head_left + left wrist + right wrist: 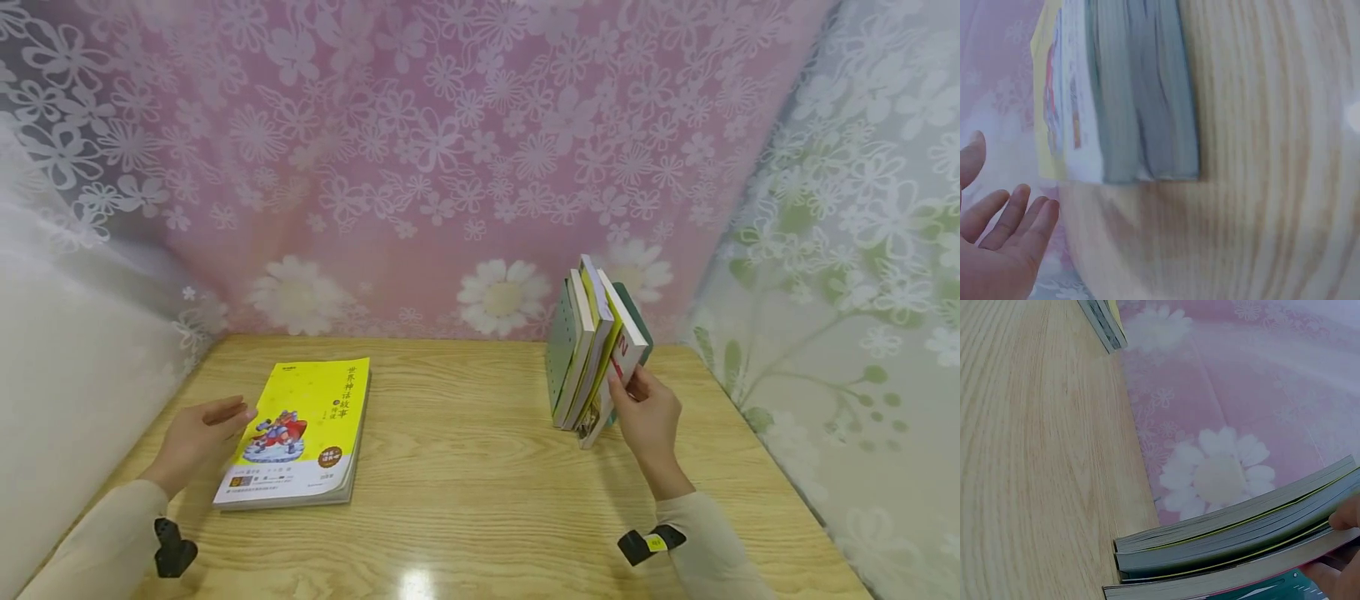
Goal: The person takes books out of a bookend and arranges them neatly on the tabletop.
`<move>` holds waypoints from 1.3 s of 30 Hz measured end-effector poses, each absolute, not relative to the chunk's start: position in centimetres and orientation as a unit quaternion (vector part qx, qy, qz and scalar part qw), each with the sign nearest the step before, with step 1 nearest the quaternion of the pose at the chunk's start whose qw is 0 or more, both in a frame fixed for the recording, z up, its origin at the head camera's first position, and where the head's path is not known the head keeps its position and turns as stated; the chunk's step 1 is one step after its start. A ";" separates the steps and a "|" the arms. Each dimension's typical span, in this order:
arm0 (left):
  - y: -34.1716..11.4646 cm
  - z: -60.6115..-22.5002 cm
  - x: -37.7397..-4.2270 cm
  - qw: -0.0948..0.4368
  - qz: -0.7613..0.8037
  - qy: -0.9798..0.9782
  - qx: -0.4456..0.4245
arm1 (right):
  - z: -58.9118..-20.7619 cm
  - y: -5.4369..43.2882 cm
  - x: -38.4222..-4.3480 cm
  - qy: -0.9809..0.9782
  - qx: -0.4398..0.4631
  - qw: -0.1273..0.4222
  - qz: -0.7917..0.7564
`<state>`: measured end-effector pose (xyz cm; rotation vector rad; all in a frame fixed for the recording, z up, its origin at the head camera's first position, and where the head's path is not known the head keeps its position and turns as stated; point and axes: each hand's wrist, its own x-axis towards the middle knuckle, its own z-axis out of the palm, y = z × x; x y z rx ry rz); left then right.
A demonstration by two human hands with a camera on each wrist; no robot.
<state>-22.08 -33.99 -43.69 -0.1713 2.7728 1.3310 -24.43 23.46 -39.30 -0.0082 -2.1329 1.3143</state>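
A wood-grained tabletop, pale yellow-brown, runs back to a pink hanging along the far side, printed with white outlined flowers and, low down near the table's far edge, a row of large white daisies. To the left falls a whitish drape with white blossoms towards its top; to the right, a pale panel carries white flowers and green leaves, while a bright glare spots the near edge.

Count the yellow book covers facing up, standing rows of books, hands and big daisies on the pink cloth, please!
Yellow book cover facing up: 1
Standing row of books: 1
Hands (left hand, right hand): 2
Big daisies (one partly hidden): 3
Total: 7
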 end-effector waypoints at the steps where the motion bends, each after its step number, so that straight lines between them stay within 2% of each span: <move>1: -33.8 -43.5 -22.2 0.028 0.435 0.899 -0.052 | -39.3 23.5 -24.2 -0.806 -0.004 0.313 0.503; 10: -31.1 -42.4 -22.6 0.019 0.464 0.884 -0.040 | -39.6 24.0 -22.7 -0.789 0.002 0.321 0.525; 21: -27.8 -41.7 -23.4 0.024 0.502 0.864 0.029 | -39.8 24.5 -20.7 -0.792 -0.006 0.319 0.520; 39: -21.4 -42.4 -25.4 0.081 0.548 0.828 0.090 | -39.6 26.2 -18.5 -0.804 -0.016 0.338 0.489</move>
